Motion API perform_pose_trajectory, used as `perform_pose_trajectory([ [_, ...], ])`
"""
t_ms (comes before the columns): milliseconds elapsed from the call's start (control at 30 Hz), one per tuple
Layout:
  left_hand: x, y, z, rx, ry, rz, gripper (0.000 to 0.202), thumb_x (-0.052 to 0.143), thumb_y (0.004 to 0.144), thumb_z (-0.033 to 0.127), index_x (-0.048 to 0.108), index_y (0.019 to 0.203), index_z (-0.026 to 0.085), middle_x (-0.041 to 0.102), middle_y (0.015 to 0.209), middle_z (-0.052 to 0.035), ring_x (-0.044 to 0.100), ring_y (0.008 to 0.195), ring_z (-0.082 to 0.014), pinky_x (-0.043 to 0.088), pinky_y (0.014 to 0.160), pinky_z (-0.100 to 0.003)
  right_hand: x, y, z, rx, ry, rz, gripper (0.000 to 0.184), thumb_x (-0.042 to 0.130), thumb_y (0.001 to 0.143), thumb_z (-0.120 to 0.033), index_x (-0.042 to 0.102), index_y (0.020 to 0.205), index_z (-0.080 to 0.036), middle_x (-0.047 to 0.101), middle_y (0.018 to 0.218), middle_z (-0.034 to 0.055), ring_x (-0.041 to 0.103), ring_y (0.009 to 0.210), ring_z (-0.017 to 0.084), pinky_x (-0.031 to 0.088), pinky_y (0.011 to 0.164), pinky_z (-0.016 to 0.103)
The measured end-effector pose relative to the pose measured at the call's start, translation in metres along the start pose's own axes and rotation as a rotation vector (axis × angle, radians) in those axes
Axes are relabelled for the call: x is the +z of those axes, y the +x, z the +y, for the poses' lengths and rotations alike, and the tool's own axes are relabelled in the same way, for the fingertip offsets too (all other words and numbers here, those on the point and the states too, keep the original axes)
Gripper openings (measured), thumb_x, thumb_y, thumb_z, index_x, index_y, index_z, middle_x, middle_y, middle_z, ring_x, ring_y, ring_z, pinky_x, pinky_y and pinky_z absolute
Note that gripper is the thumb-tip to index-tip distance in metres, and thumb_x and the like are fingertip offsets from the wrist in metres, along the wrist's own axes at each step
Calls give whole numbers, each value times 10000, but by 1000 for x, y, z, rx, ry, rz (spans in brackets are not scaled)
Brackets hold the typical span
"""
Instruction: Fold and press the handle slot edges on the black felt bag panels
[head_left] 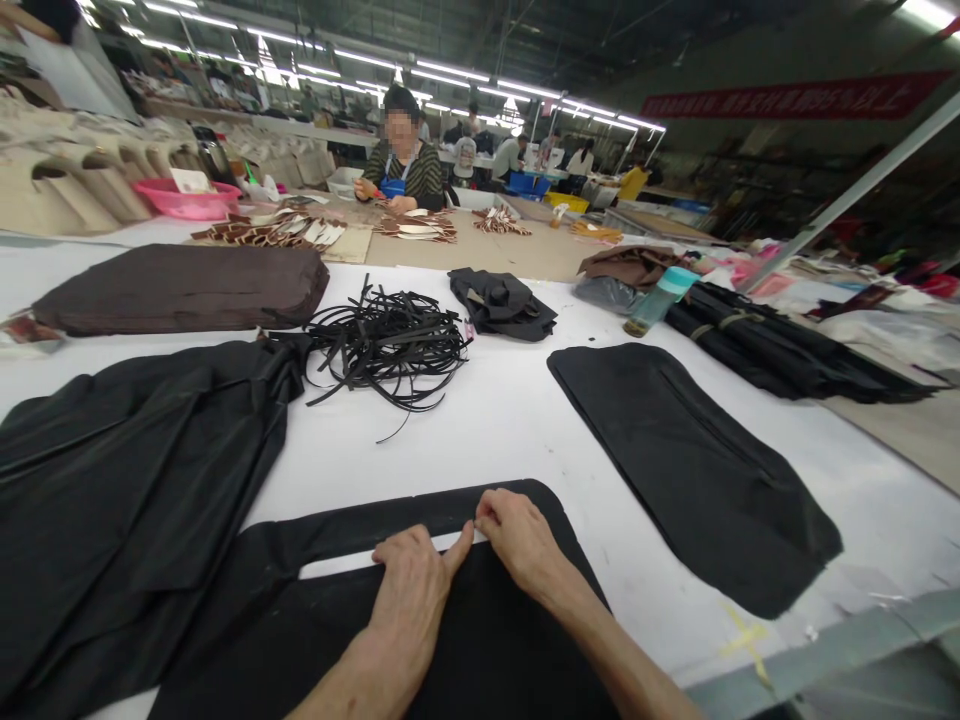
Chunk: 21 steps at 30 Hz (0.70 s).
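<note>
Black fabric pile (135, 450): heaped on the white worktop (495, 420) at near left, its right side against the slotted panel.
Brown stack (180, 285): lying flat beyond that pile.
Pink basin (187, 200): farther back, a white item inside.
Slotted black panel (262, 620): flat on the worktop directly before the person, a long narrow slot (337, 566) near its far edge showing white.
Black strips (394, 345): a loose tangle beyond the panel.
Co-worker (405, 165): at the far side, striped top and blue apron, both hands raised over brown-and-white pieces.
Left hand (411, 575): laid across the slot, fingers bent and thumb spread away, closed around nothing.
Folded black piece (506, 302): right of the strips.
Right hand (521, 535): at the slot's right end, fingers drawn together; cannot tell whether they pinch the edge.
Bottle (660, 300): tilted, turquoise-capped.
Second black panel (690, 460): flat, apart from both hands.
Black bundle (787, 345): at far right, tied.
</note>
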<state>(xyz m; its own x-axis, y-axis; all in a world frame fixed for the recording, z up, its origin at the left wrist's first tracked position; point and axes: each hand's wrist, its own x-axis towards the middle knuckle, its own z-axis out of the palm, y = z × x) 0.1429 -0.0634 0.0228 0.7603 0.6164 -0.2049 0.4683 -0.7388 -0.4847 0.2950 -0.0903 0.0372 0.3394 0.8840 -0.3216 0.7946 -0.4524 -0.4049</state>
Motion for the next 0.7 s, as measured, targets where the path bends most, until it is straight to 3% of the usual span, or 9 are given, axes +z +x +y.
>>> perform_pose_trajectory([
  [100, 11, -5, -7, 36, -152, 86, 692, 432, 812, 43, 233, 1363, 411, 574, 805, -59, 583, 694, -253, 456, 554, -351, 6, 6, 2, 24, -4, -2, 96, 496, 753, -192, 574, 698, -201, 624, 751, 8, 548, 725, 144, 305, 614, 253],
  [200, 25, -14, -17, 63, -266, 192, 596, 451, 780, 23, 382, 1322, 260, 568, 895, -77, 561, 793, -248, 492, 641, -367, 4, 12, 3, 37, -10, -26, 52, 558, 710, -227, 575, 667, -202, 621, 726, 9, 551, 735, 161, 302, 612, 258],
  [300, 36, -26, -27, 55, -299, 227, 579, 423, 726, -61, 455, 1262, 158, 569, 971, -87, 546, 851, -230, 502, 730, -361, -3, 16, 4, 49, -26, -63, 57, 579, 686, -214, 574, 632, -196, 621, 705, 14, 555, 729, 167, 297, 601, 260],
  [500, 43, -40, -45, 2, -430, 161, 548, 349, 700, -136, 531, 1160, 99, 591, 993, -79, 548, 895, -212, 502, 795, -330, -17, 17, 19, 95, -55, -103, 58, 585, 685, -187, 582, 627, -189, 635, 717, 15, 566, 735, 160, 297, 576, 248],
  [700, 46, -43, -52, -129, -646, 56, 544, 295, 748, -117, 535, 1164, 138, 509, 1252, -99, 505, 1105, -199, 471, 899, -304, -19, 8, 19, 131, -160, -68, 93, 528, 756, -165, 584, 686, -188, 637, 774, 34, 578, 761, 184, 310, 581, 261],
])
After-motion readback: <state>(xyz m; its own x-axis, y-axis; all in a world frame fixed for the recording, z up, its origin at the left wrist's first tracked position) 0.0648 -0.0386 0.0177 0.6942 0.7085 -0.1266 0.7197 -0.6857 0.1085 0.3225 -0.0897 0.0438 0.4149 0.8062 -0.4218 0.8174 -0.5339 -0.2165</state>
